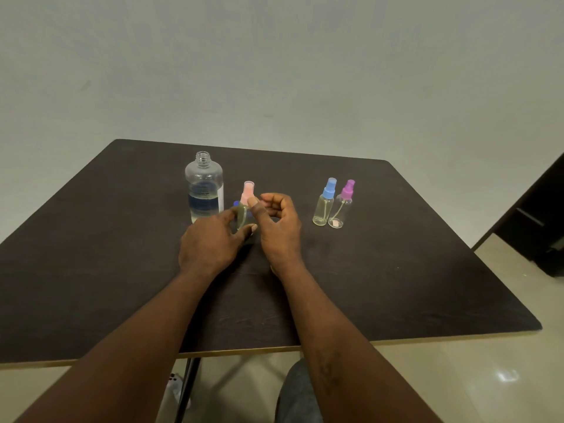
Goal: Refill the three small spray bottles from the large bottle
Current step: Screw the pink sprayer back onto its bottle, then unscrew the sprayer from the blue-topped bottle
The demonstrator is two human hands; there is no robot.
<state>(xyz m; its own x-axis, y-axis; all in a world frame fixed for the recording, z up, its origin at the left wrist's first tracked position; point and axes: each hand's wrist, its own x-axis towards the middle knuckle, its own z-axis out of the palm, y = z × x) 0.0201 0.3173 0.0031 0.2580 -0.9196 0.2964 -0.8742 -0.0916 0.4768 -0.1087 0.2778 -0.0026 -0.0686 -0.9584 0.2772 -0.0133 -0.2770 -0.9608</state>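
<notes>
The large clear bottle [204, 186] stands uncapped at the table's middle left, about half full of liquid. Just right of it my left hand [210, 241] grips the body of the pink-topped spray bottle [247, 193], which stands upright. My right hand [279, 228] has its thumb against the pink nozzle's base, the other fingers loosely curled. A small blue cap [235, 203] peeks out behind the pink bottle. Further right, the blue-topped spray bottle [323, 203] and the purple-topped spray bottle [341, 206] stand side by side, touching, both capped and looking empty.
The dark wooden table [396, 270] ends with a light edge near me. A dark cabinet [543, 215] stands on the tiled floor at the right. A pale wall lies behind the table. My knee [297, 392] shows under the front edge.
</notes>
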